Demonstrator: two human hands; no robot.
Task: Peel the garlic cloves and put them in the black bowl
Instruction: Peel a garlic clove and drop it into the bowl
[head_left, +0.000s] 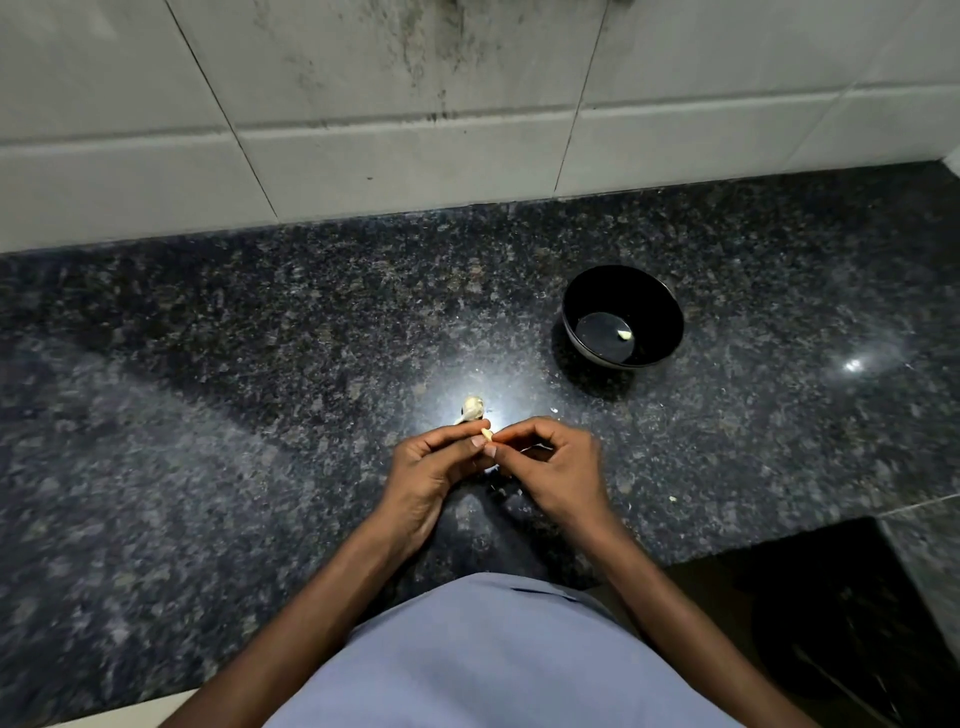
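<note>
The person stands at the near edge of a dark speckled stone surface (260, 364), with both hands brought together over its middle, a little in from that edge. The left hand (431, 467) is curled, thumb and forefinger closed round a small pale clove (487, 434), which shows only as a sliver between the fingertips. The right hand (550, 457) is curled too, its fingertips meeting the left hand's at the same clove, so both hands pinch it from either side; how much skin is left on it cannot be told, since most of it is hidden. Just beyond the left hand's knuckles, towards the far edge, a papery whitish piece of garlic (471, 408) lies on the surface in a bright patch of reflected light; whether it is a whole clove or loose skin is unclear, and its near end is hidden behind the hand. The black bowl (665, 306) stands on the surface well apart from the hands, further back and to the right, upright, with one pale peeled clove (624, 334) lying at the bottom, against the right side of the base. A few tiny pale scraps (673, 499) are scattered on the surface to the right of the right hand. Behind the far edge rises a wall of white tiles (415, 156), smudged with dark marks near the top. The person wears a light blue shirt (493, 660).
</note>
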